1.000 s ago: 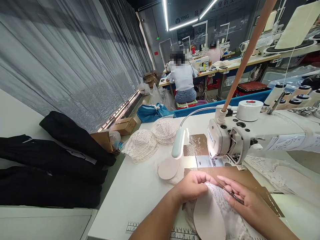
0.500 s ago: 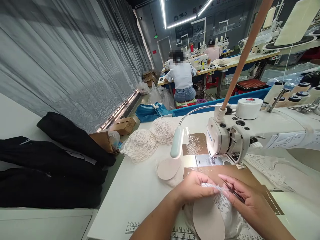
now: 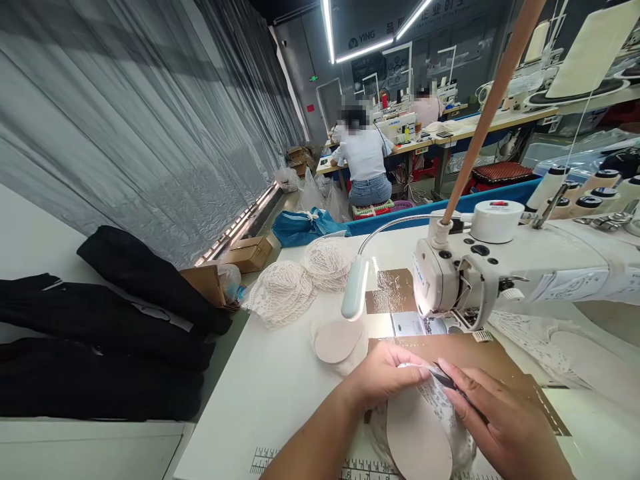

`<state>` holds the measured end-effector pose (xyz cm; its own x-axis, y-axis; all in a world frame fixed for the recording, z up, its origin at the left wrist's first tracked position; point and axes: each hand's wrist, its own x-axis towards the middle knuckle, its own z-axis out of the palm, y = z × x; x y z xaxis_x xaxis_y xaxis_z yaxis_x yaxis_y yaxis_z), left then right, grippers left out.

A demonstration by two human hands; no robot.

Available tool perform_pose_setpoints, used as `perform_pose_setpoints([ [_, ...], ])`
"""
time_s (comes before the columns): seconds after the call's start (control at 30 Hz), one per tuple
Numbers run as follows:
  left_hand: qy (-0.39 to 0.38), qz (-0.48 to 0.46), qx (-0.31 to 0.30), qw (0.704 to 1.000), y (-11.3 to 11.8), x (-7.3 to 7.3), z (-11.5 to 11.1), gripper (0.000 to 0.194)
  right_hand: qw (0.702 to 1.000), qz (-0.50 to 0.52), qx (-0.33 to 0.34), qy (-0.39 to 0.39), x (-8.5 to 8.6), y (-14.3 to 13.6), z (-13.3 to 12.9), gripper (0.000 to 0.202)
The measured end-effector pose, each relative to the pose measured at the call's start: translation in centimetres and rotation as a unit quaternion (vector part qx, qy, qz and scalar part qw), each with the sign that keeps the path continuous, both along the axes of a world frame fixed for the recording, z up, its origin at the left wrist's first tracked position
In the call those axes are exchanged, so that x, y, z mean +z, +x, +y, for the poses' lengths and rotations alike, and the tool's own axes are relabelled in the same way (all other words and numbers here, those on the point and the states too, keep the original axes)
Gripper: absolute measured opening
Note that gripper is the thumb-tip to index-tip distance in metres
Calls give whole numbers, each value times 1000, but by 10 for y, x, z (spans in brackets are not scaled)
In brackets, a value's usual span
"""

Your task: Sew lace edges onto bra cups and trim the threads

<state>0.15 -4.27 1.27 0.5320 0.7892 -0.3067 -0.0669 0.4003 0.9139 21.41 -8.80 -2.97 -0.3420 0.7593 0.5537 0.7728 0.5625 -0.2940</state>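
Left hand (image 3: 383, 377): thumb and forefinger pinched together, no visible gap, on the upper edge of the white lace (image 3: 437, 399). Right hand (image 3: 503, 410): fingers and thumb partly curled, closed about a slim dark tool (image 3: 446, 381), its tip just beside the left fingertips. Whether tip touches lace: cannot tell.

Lace position: between the two hands, running from the left pinch toward the wearer. Beige oval pad (image 3: 419, 437) is just below the left fingers, on their near side; how it joins the lace is hidden.

Handling (judged): lace light, limp, easily creased; open mesh could snag on the tool or tear if tugged. Pad probably light, somewhat springy, bending yet keeping its outline. Neither looks slippery. Best grip: the edge, close to the left pinch, pad supported from beneath. Tool probably hard and smooth; hold well back from the tip.
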Motion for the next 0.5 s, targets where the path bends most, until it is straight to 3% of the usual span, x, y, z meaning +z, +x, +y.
perform_pose_setpoints([
  [0.5,17,22,-10,1000,1,3,0,33,998,-11,-27,59,3,-4,2,34],
])
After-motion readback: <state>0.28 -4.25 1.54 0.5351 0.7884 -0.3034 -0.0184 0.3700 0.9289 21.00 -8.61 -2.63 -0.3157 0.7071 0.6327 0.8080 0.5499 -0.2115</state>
